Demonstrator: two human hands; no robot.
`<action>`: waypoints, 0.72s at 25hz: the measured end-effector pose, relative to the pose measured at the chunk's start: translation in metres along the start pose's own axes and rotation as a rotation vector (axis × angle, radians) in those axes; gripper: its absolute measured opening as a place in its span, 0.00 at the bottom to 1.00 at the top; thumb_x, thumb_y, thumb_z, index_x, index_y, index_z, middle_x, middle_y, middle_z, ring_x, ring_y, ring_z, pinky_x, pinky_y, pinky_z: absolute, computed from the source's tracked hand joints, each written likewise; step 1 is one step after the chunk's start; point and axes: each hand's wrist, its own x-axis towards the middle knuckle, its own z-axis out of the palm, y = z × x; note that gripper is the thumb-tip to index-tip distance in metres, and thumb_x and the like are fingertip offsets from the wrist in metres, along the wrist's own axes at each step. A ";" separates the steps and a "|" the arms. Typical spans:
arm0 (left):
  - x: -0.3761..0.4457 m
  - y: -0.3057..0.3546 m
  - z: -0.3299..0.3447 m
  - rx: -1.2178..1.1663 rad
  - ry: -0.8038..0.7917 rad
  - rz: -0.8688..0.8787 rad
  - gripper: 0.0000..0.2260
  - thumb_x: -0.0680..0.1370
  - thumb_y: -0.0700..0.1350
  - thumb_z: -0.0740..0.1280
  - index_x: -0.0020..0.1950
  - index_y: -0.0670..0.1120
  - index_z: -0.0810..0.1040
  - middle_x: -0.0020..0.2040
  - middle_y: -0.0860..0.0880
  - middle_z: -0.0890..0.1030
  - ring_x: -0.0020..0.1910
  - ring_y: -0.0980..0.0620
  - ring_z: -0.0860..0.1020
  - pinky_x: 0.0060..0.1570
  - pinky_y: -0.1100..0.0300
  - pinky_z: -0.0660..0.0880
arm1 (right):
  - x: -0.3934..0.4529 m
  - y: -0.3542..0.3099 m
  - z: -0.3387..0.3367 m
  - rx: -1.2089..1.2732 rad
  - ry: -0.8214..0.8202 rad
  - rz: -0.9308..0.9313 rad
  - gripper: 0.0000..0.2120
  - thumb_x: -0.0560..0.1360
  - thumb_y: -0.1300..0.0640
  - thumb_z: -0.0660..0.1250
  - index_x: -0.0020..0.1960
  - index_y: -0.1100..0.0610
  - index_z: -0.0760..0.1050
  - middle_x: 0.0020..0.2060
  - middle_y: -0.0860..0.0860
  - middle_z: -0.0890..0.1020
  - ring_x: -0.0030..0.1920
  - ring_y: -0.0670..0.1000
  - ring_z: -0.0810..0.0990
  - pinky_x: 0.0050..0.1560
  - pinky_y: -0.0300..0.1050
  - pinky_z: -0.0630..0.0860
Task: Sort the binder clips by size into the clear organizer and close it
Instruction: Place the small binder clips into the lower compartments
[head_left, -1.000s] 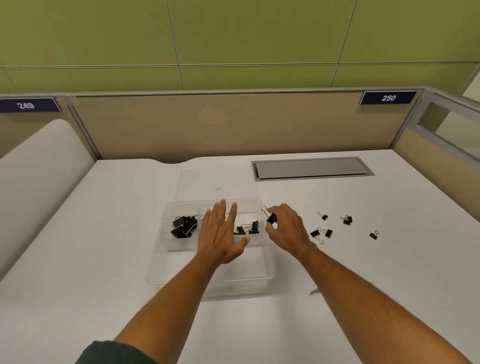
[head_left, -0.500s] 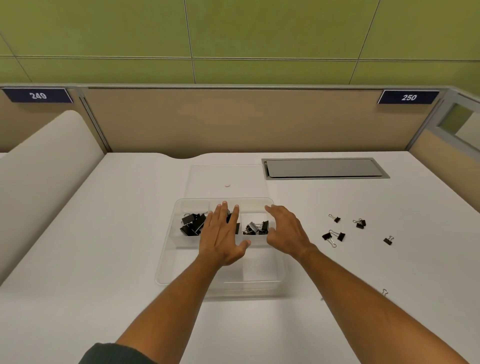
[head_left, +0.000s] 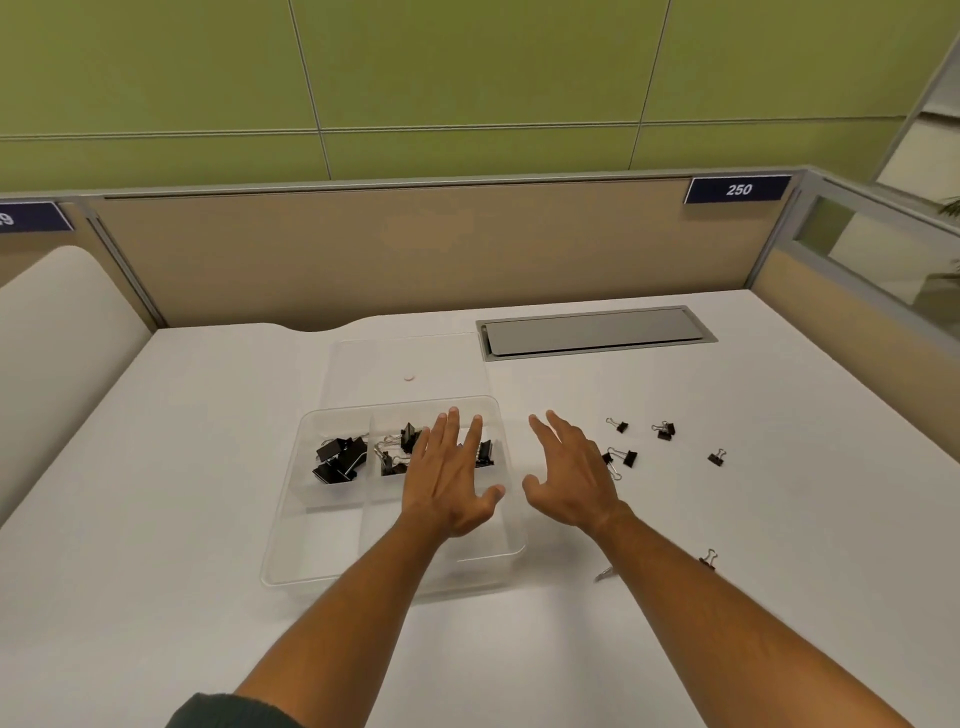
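Observation:
The clear organizer (head_left: 291, 545) sits open on the white desk, its lid (head_left: 363, 364) lying flat behind it. Large black binder clips (head_left: 338, 459) fill the back-left compartment; medium clips (head_left: 396, 451) lie in the back-middle one, and more show at the back right (head_left: 485, 455). My left hand (head_left: 451, 480) hovers flat over the organizer's right half, fingers straight, holding nothing. My right hand (head_left: 569, 475) is just right of the organizer, fingers spread and empty. Several small clips (head_left: 626, 457) lie loose on the desk to its right.
A grey cable hatch (head_left: 592, 332) is set into the desk behind the clips. One small clip (head_left: 707, 559) lies by my right forearm. A beige partition with a "250" sign (head_left: 737, 189) bounds the back; a glass panel stands on the right.
My right hand held a clip beside the organizer, let it go over the back-right compartment, and has drawn back to the right, empty. My left hand stayed over the organizer.

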 end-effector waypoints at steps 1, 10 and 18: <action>0.001 0.006 0.000 0.000 -0.001 0.011 0.41 0.75 0.68 0.54 0.79 0.51 0.39 0.79 0.43 0.39 0.78 0.44 0.40 0.75 0.48 0.40 | -0.003 0.005 -0.001 -0.015 0.004 0.006 0.39 0.71 0.48 0.65 0.77 0.51 0.51 0.77 0.53 0.55 0.77 0.54 0.54 0.74 0.51 0.55; 0.004 0.064 0.012 -0.017 -0.024 0.125 0.41 0.76 0.66 0.56 0.79 0.50 0.39 0.79 0.42 0.40 0.78 0.44 0.40 0.76 0.48 0.41 | -0.035 0.068 -0.017 -0.060 0.003 0.119 0.43 0.69 0.44 0.65 0.78 0.51 0.50 0.77 0.55 0.55 0.76 0.55 0.55 0.74 0.53 0.56; 0.010 0.105 0.026 0.000 -0.058 0.157 0.41 0.76 0.66 0.55 0.79 0.50 0.39 0.79 0.42 0.40 0.78 0.45 0.40 0.75 0.49 0.40 | -0.051 0.112 -0.027 -0.055 -0.002 0.181 0.42 0.69 0.47 0.65 0.78 0.51 0.50 0.77 0.54 0.55 0.76 0.54 0.54 0.74 0.51 0.54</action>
